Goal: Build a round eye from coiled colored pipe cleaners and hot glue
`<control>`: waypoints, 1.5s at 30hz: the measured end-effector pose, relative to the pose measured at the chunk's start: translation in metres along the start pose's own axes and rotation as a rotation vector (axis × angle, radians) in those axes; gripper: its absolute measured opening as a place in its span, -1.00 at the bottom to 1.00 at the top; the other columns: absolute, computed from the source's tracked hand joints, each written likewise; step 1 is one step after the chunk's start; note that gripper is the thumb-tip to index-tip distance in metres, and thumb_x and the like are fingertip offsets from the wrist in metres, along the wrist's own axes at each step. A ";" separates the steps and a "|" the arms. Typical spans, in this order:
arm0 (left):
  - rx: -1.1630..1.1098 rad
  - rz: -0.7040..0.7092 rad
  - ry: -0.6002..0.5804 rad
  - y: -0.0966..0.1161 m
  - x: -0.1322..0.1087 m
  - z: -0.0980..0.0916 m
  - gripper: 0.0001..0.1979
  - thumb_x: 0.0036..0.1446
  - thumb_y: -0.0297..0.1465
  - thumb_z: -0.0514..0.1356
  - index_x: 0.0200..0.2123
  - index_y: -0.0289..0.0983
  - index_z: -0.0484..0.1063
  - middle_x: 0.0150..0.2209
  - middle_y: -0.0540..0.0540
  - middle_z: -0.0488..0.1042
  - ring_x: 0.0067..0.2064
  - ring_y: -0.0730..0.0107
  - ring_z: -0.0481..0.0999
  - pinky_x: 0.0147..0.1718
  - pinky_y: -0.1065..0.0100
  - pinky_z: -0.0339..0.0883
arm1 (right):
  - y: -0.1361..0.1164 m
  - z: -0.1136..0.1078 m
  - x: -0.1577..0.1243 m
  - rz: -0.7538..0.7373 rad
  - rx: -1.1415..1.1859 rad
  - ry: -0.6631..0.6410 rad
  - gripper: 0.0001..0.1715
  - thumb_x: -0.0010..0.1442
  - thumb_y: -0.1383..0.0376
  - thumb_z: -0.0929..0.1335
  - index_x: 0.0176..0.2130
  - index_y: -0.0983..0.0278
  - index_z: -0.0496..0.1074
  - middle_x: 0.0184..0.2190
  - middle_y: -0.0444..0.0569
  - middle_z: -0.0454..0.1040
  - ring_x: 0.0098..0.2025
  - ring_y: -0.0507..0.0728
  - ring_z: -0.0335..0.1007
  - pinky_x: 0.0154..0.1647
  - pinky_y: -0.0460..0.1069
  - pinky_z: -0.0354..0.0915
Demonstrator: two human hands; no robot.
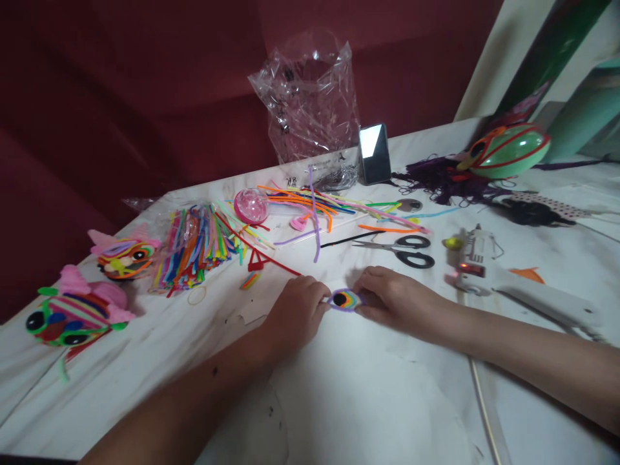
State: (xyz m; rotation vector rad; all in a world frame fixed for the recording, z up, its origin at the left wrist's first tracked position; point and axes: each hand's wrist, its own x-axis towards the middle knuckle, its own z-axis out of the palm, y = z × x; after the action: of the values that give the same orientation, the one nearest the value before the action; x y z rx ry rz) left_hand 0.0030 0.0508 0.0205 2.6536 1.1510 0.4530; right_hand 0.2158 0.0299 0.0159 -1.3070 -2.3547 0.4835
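Note:
Between my two hands is a small pipe-cleaner eye (345, 299), with a black centre, orange, yellow and blue bands and a purple outline. My left hand (300, 310) pinches its left corner. At the right corner, the fingers of my right hand (380, 298) are closed on it too. A red pipe cleaner (278, 263) ends close to my left knuckles. Black-handled scissors (411, 250) lie just beyond my right hand. Behind them are loose pipe cleaners (300, 201) in several colours, with a purple one (314, 219) standing out in front.
On the left lie two pipe-cleaner fish heads (87, 310) and a bag of pipe cleaners (196, 248). A glue gun (477, 258) with a lit red light is at the right. Farther back are a phone (375, 158), a clear bag (314, 110) and a green balloon figure (513, 152).

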 end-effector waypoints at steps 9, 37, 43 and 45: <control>-0.166 -0.111 -0.003 -0.002 0.006 -0.002 -0.92 -0.01 -0.56 0.22 -0.43 -0.28 0.46 -0.44 -0.01 0.43 -0.34 0.41 0.40 -0.33 0.40 0.19 | 0.010 -0.014 0.001 0.111 0.205 0.014 -0.83 0.07 0.35 0.27 -0.34 0.25 0.44 -0.50 -0.14 0.43 -0.49 0.03 0.29 -0.48 -0.09 0.20; -0.143 -0.103 0.030 -0.003 0.008 0.005 -0.93 -0.03 -0.53 0.24 -0.46 -0.25 0.46 -0.50 0.03 0.44 -0.37 0.40 0.39 -0.27 0.34 0.19 | 0.001 -0.003 -0.008 -0.206 0.045 0.098 -0.74 0.15 0.45 0.23 -0.27 0.25 0.47 -0.36 0.00 0.48 -0.30 0.10 0.41 -0.30 -0.03 0.32; -0.139 -0.115 0.000 -0.001 0.009 0.001 -0.92 -0.04 -0.55 0.23 -0.47 -0.27 0.46 -0.49 0.01 0.45 -0.35 0.40 0.40 -0.28 0.35 0.19 | 0.006 -0.007 -0.002 -0.042 0.130 0.080 -0.76 0.08 0.48 0.26 -0.28 0.25 0.44 -0.37 -0.08 0.47 -0.36 0.04 0.40 -0.33 -0.09 0.29; -0.136 -0.117 0.004 0.000 0.009 0.001 -0.92 -0.04 -0.55 0.22 -0.47 -0.27 0.46 -0.49 0.01 0.45 -0.36 0.40 0.40 -0.28 0.35 0.18 | 0.004 -0.009 -0.002 -0.048 0.138 0.071 -0.72 0.09 0.48 0.25 -0.24 0.26 0.45 -0.32 -0.05 0.48 -0.31 0.05 0.40 -0.28 -0.08 0.29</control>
State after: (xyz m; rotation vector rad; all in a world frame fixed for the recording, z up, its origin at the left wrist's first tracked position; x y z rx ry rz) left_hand 0.0091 0.0578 0.0217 2.4563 1.2234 0.4960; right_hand 0.2243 0.0307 0.0214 -1.1837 -2.2469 0.5647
